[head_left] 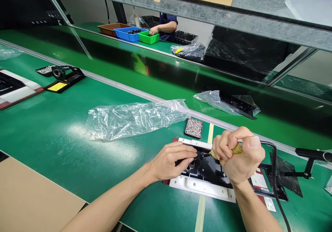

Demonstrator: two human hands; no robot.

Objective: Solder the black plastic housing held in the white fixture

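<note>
My right hand (241, 156) is wrapped in a fist around the yellow handle of a corded soldering iron (237, 149). Its tip points down and left at a black plastic part (207, 169). That part lies in a white holding fixture (202, 187) on the green bench. My left hand (173, 161) rests over the left end of the part, fingers stretched out and thumb apart, fingertips close to the iron's tip. Whether a small piece sits under those fingertips is hidden. Just behind the fixture is a small black tray (193, 128) full of tiny metal pieces.
A clear plastic bag (135, 119) lies left of the tray. At right are a black stand arm (308, 166) and the iron's cord (275, 176). A holder with yellow pad (57, 86) stands at far left. Across the bench, a co-worker's hand (154, 30) reaches into a green bin (149, 38).
</note>
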